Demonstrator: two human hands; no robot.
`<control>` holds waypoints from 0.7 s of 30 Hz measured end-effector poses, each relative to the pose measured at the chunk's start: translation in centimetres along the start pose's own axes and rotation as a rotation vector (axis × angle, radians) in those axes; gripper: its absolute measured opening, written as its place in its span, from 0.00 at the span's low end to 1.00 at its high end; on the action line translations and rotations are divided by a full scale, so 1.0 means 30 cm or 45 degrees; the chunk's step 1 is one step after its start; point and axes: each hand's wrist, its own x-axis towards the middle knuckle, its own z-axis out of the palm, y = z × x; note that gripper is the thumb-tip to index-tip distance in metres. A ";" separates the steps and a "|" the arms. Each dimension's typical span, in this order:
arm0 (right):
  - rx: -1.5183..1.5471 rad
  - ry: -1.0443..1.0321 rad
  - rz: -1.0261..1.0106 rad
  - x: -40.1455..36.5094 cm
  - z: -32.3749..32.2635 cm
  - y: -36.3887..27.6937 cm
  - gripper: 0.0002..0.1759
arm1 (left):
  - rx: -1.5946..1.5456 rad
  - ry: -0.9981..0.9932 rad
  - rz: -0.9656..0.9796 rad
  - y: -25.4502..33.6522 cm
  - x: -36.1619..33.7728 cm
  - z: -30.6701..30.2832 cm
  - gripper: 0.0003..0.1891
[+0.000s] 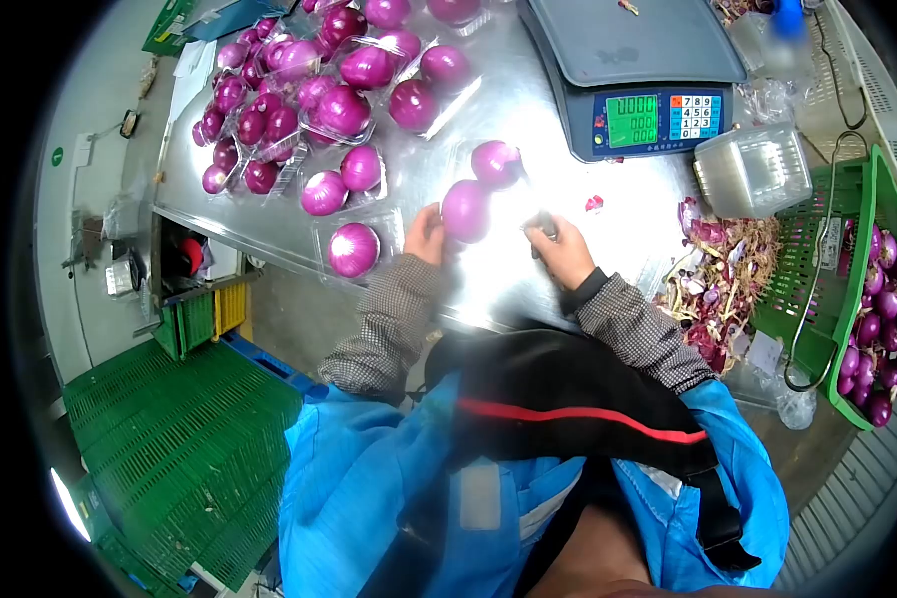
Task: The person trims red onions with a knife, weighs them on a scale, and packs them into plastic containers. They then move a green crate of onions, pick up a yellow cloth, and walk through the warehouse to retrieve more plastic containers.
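My left hand (pixel 426 236) is curled against the left side of a red onion (pixel 465 211), its fingertips partly hidden. Just behind that onion another red onion (pixel 496 163) sits in glare, with faint clear plastic edges around the pair. My right hand (pixel 565 254) is closed around a small dark-handled tool (pixel 542 225); bright glare hides its far end. To the left of my left hand, a single peeled onion (pixel 354 249) rests in a clear plastic tray (pixel 393 221). Two more onions (pixel 325 192) lie in a tray behind it.
Several packed onions (pixel 344 110) crowd the back left of the metal table (pixel 608 189). A digital scale (pixel 658 115) stands at the back right, beside stacked clear trays (pixel 752 169). Onion skins (pixel 723 274) pile up at the right, near a green crate (pixel 817 299) of onions.
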 end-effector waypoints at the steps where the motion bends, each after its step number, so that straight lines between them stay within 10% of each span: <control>1: 0.048 0.053 0.066 -0.005 -0.004 -0.034 0.21 | -0.192 0.016 -0.058 0.070 -0.040 0.034 0.25; 8: 0.035 0.123 0.139 0.063 0.002 -0.031 0.20 | -0.428 0.082 -0.202 -0.038 0.023 0.069 0.26; 21: 0.053 0.118 -0.180 -0.060 0.051 -0.280 0.22 | -0.887 -0.075 -0.201 0.444 -0.047 -0.049 0.15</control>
